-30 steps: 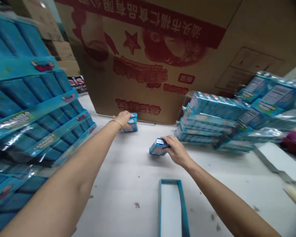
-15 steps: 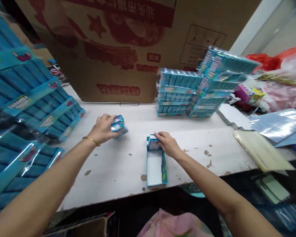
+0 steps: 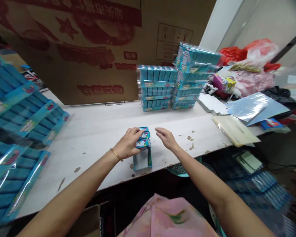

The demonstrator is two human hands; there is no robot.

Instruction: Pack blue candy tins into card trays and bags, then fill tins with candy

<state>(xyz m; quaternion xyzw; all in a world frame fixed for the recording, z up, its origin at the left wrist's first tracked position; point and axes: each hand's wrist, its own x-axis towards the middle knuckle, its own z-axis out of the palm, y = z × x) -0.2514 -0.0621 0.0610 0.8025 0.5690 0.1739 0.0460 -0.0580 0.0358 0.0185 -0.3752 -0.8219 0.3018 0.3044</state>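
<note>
On the white table lies an open teal tray box (image 3: 141, 161), its near part showing a bare white inside. Small blue boxes (image 3: 143, 142) stand at its far end. My left hand (image 3: 128, 143) has its fingers and thumb round these small boxes from the left side. Just to their right, my right hand (image 3: 165, 137) is raised a little with thumb and fingers apart and nothing between them.
Wrapped blue packs are stacked at the back (image 3: 156, 87) and at the left (image 3: 27, 125). A large carton (image 3: 88, 65) stands behind the table (image 3: 88, 126). Clear sheets (image 3: 235, 130) and plastic bags (image 3: 259, 79) lie at the right.
My left hand has brought its small boxes rightward to the tray box. My right hand has let go of the small box there and moved off to the right. The camera view has shifted right.
</note>
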